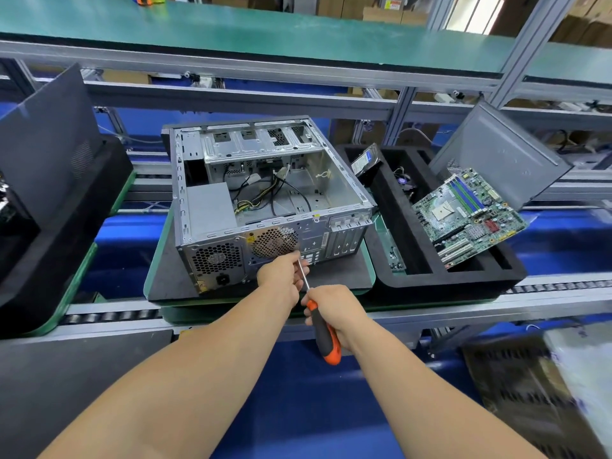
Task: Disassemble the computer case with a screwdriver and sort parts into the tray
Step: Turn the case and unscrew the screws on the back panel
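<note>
While the computer case (265, 193) lies on its side on the table pad, rear panel toward the person, the right hand (334, 309) wraps the orange/black screwdriver (323, 329) handle; the left hand (281, 276) pinches the shaft near the tip, prob. to steady it on a rear screw by the fan grille (275, 241). Motherboard (467, 213) & hard drive (364, 160) already sit in the foam tray (457, 279) just right of the case, w/ the side panel (503, 154) leaning behind.

No lettering is legible; only a yellow warning triangle sticker (250, 239) on the computer case (265, 180).
</note>
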